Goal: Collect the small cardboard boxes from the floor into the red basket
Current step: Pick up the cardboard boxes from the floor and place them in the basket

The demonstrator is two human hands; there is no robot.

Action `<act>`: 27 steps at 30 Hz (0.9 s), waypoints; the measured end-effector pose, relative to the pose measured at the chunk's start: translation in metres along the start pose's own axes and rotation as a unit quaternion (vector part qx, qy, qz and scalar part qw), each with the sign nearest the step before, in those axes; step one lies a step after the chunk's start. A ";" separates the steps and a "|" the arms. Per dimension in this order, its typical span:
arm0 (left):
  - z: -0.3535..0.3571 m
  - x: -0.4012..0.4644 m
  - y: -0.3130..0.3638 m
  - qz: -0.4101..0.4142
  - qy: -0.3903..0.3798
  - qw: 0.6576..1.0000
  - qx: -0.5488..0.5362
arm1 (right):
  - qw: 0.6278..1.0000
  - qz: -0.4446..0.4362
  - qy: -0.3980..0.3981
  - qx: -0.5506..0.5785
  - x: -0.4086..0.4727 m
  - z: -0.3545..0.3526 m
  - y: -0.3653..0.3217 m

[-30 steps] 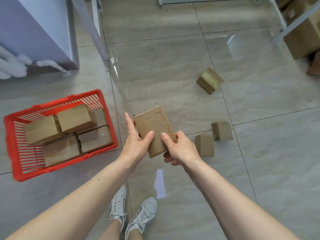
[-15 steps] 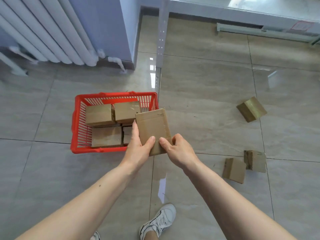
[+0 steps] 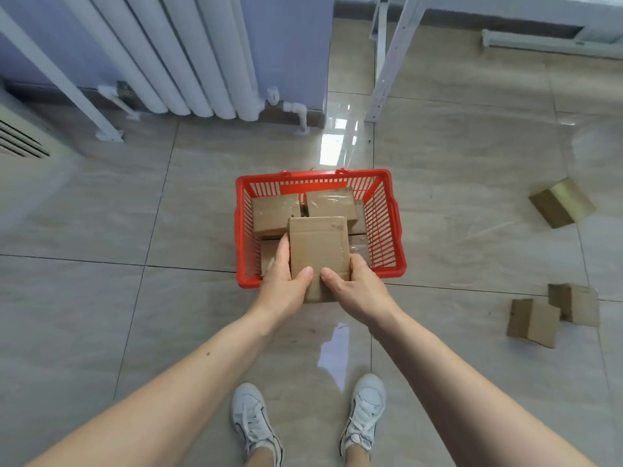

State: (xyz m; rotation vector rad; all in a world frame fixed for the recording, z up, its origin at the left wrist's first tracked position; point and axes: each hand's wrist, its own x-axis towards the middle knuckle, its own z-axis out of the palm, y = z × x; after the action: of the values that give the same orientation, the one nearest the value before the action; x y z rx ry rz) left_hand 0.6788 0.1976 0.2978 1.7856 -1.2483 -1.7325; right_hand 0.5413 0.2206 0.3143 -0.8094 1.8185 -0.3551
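Now the cardboard box [image 3: 318, 251] is sitting over the red basket [image 3: 392, 227] at frame centre instead of beside it. Left hand [image 3: 285, 284] and right hand [image 3: 357, 286] are both gripping its near end — thumbs on top, other fingers mostly hidden. It's covering the lower boxes inside. Glossy beige tile floor [image 3: 101, 298], white radiator [image 3: 188, 55] upper left, three loose boxes [image 3: 561, 202] at right. Its long axis is pointing away, toward the radiator.
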 end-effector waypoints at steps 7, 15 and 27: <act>-0.034 0.015 -0.023 -0.031 0.021 0.999 0.034 | 1.000 0.021 0.008 -0.012 0.020 0.047 -0.017; -0.044 0.056 -0.033 -0.043 0.046 0.998 0.019 | 0.999 0.035 -0.010 -0.017 0.064 0.060 -0.029; -0.056 0.129 -0.074 -0.091 0.051 0.994 0.004 | 0.998 0.049 -0.021 -0.030 0.139 0.109 -0.021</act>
State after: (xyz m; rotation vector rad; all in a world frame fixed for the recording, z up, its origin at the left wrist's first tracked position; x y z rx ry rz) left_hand 0.7382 0.1208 0.1722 2.0215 -1.0814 -1.7073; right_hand 0.6188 0.1260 0.1853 -0.7593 1.8304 -0.2198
